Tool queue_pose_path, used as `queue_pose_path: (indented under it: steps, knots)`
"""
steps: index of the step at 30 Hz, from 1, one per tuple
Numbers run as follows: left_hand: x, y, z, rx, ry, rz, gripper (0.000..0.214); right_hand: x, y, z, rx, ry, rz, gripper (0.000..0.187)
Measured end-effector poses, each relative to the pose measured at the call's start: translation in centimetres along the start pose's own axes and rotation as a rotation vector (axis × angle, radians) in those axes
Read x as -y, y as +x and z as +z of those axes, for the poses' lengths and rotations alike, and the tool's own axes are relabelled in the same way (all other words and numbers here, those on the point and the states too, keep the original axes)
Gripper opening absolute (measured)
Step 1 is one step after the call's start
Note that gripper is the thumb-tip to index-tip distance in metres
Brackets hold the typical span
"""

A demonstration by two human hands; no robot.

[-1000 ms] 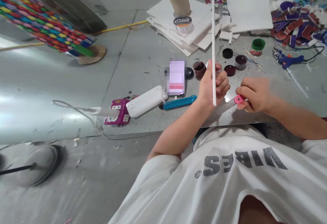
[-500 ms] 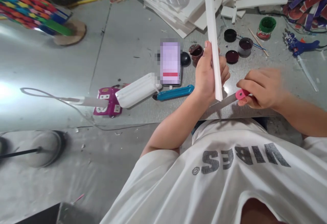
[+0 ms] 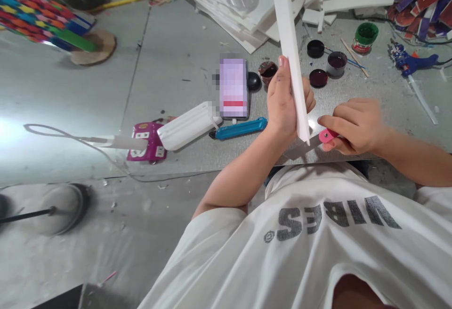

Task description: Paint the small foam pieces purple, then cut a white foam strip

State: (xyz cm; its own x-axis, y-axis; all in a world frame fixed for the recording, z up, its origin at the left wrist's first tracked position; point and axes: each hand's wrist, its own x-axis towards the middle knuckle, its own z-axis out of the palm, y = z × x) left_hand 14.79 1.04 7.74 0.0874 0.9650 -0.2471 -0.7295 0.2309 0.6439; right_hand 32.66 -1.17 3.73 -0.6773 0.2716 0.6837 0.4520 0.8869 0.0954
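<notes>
My left hand [image 3: 283, 99] is closed around a long white strip [image 3: 287, 27], which looks like foam board. The strip slants from the top of the view down past my wrist. At its lower end a small white sliver sticks out. In my right hand [image 3: 356, 125] is a pink-handled knife [image 3: 325, 135], gripped between thumb and fingers. Its broad grey blade points left, beneath the strip's lower end. Whether blade and strip touch I cannot tell. A blue box cutter [image 3: 242, 129] lies on the table, left of my left wrist.
Open paint pots, a brown one [image 3: 267, 71], a dark one [image 3: 336, 63] and a green one [image 3: 365, 36], stand beyond my hands. A blue glue gun [image 3: 411, 59] lies right. Left are a phone [image 3: 233, 88], white power bank [image 3: 189, 125] and purple socket block [image 3: 150, 142]. White sheets [image 3: 243, 31] are stacked behind.
My right hand has shifted slightly left with the knife. The strip has tilted a little more to the left at its top, and a sliver now shows at its lower end.
</notes>
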Motion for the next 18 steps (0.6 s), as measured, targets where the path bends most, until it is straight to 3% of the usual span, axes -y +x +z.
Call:
queue_pose_path:
  steps: [8, 14, 18]
  knots:
    - [-0.2, -0.3, 0.1, 0.027, 0.009, -0.069, 0.064, -0.3, -1.4, 0.2, 0.151, -0.073, 0.155, 0.084]
    - [-0.4, -0.2, 0.1, 0.025, -0.007, -0.129, 0.066, -0.9, -0.9, 0.7, -0.155, -0.048, 0.088, 0.056]
    - [-0.6, -0.3, 0.3, 0.003, 0.005, -0.155, 0.065, -1.4, -0.4, 0.8, -0.250, -0.068, 0.080, 0.051]
